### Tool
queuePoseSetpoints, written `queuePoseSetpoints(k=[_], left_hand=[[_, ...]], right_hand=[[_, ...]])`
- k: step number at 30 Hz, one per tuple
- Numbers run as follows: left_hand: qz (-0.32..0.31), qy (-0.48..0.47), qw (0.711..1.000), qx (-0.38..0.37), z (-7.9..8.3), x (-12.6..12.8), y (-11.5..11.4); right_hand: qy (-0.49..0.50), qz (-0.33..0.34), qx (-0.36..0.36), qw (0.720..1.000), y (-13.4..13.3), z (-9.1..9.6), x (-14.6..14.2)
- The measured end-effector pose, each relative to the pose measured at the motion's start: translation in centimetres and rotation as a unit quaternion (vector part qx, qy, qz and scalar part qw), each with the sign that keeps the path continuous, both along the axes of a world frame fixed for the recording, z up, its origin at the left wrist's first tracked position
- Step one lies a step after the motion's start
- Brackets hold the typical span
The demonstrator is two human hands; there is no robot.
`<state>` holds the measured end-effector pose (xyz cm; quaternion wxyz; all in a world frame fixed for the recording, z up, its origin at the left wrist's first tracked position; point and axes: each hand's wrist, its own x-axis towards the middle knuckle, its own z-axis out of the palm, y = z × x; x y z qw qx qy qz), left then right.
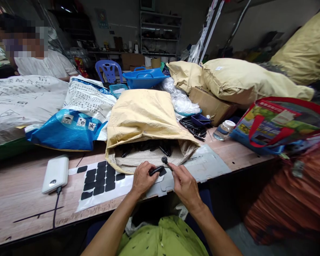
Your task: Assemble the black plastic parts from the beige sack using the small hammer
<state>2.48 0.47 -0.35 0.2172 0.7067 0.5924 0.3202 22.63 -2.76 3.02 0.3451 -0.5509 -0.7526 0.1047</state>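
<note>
My left hand is closed around a small black elongated piece, just before the mouth of a pale yellow woven sack. To its right, my right hand pinches a thin tool with a round black head; its exact kind is not plain. The tool's head is close above the black piece. Inside the sack's open mouth lie several black pieces. A white sheet with rows of black rounded-square stickers is on the table left of my left hand. Under both hands lies a grey flat board.
A white power bank with a black cable stands at left. Blue-and-white sacks lie behind it. Black parts, a lidded jar and a colourful bag are at right. A person in white sits at far left.
</note>
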Motion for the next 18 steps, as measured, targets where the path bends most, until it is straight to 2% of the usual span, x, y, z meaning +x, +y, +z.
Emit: queuePoseSetpoints(k=[3,9,18], left_hand=[[-0.002,0.004,1.0,0.005,-0.1,-0.1,0.0],[-0.011,-0.012,1.0,0.003,-0.5,-0.3,0.1],[-0.024,-0.028,0.999,-0.005,-0.2,-0.5,0.0]], right_hand=[[-0.04,-0.037,0.012,0.998,1.1,-0.6,1.2],[-0.113,-0.063,0.017,0.991,1.9,-2.7,2.2],[-0.16,-0.101,0.028,0.982,1.4,-2.6,1.4]])
